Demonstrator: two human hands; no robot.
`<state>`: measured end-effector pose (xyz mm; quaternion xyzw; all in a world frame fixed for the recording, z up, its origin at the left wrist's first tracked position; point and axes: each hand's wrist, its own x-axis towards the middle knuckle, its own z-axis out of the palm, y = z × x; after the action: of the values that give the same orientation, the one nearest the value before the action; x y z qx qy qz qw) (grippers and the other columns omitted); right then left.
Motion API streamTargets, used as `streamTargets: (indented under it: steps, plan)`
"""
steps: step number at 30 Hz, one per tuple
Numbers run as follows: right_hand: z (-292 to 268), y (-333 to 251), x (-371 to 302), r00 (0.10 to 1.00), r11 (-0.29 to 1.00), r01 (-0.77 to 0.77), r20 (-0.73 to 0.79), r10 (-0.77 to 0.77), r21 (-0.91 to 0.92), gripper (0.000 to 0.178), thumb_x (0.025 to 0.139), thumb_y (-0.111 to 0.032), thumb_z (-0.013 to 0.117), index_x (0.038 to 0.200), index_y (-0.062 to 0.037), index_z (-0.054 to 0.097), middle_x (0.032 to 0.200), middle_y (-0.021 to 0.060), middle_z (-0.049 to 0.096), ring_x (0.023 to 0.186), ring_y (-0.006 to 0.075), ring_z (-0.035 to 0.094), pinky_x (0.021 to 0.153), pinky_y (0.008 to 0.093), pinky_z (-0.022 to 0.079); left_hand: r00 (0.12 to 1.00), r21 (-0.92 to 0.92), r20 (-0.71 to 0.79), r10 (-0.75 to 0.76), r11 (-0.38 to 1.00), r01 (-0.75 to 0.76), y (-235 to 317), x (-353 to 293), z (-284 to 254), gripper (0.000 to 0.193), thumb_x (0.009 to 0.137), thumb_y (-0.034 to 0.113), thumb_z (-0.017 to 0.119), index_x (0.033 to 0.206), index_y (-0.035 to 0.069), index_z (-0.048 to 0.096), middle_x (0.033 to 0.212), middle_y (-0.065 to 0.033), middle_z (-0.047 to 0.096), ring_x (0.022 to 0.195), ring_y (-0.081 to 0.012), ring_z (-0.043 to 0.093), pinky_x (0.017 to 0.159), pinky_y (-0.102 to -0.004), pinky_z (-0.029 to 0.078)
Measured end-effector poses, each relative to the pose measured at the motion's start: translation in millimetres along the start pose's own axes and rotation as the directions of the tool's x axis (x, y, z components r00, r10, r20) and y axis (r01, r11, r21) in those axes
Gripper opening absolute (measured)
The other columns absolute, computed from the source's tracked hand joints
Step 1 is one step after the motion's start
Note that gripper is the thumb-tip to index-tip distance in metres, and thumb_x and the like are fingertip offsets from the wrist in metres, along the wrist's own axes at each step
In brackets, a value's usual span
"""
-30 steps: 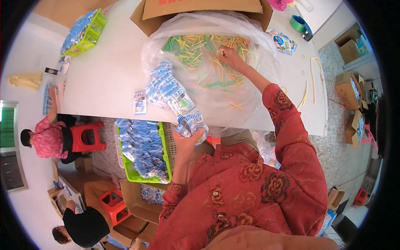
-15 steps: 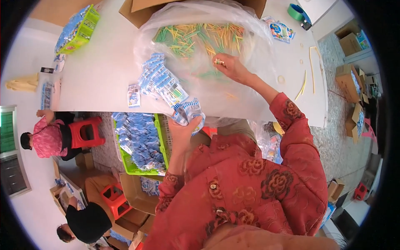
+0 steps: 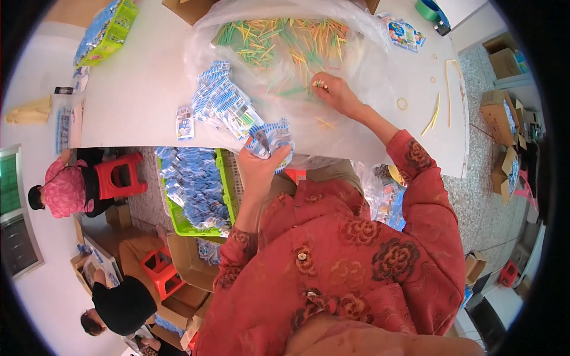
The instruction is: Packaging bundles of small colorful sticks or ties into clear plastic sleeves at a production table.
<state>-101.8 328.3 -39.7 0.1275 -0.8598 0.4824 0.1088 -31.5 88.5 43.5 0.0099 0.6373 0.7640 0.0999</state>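
My left hand (image 3: pixel 259 161) is closed on a blue-and-white plastic packet (image 3: pixel 275 139) at the table's near edge. A fanned pile of similar packets (image 3: pixel 224 99) lies just beyond it, with one single packet (image 3: pixel 184 123) to its left. My right hand (image 3: pixel 337 95) is closed round a small bunch of thin sticks (image 3: pixel 320 85), whose pale ends show at the fingers. It hovers over a clear plastic sheet or bag (image 3: pixel 374 65). Loose green, yellow and orange sticks (image 3: pixel 255 44) are spread on that plastic, beyond my right hand.
A green crate (image 3: pixel 222 178) full of blue packets stands below the table's edge at left. Another green crate (image 3: pixel 122 32) sits at the table's far left. A tape roll (image 3: pixel 428 10), rubber bands (image 3: pixel 402 104) and stray sticks (image 3: pixel 435 115) lie at right. Two people sit at left.
My right hand has shifted slightly right with the sticks, its fingers still closed. My left hand keeps hold of the packet. The whole view has moved a little.
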Motion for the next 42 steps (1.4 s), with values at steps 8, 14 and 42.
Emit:
streamTargets:
  steps: [8,14,42]
  plan:
    - [-54,-101,14,0.982,0.869,-0.189,0.096,0.163,0.458,0.010,0.084,-0.012,0.056,0.084,-0.0020,0.057,0.080,-0.0008,0.055,0.059,0.0036,0.044,0.051,0.0194,0.035,0.995,0.018,0.089,0.044,0.999,-0.045,-1,11,12,0.028,0.068,-0.003,0.069,0.094,-0.002,0.057,0.085,-0.0050,0.063,0.074,-0.0086,0.059,0.067,-0.0214,0.047]
    - [-65,-134,3,0.945,0.685,-0.320,0.273,0.181,0.654,0.012,0.084,-0.014,0.057,0.087,-0.0035,0.058,0.083,0.0015,0.058,0.057,0.0031,0.040,0.049,0.0177,0.032,0.992,0.063,0.119,0.031,0.997,-0.039,-2,13,28,0.023,0.069,-0.001,0.070,0.089,0.000,0.058,0.080,-0.0008,0.062,0.070,-0.0046,0.054,0.064,-0.0197,0.044]
    - [-62,-135,-7,0.864,0.613,-0.492,0.433,0.258,0.618,0.017,0.083,-0.019,0.060,0.085,-0.0021,0.063,0.070,-0.0013,0.056,0.052,0.0035,0.036,0.046,0.0193,0.027,0.970,0.372,0.212,0.117,0.908,-0.191,-8,14,23,0.022,0.067,0.004,0.073,0.085,0.001,0.060,0.073,0.0017,0.060,0.065,-0.0034,0.050,0.060,-0.0197,0.041]
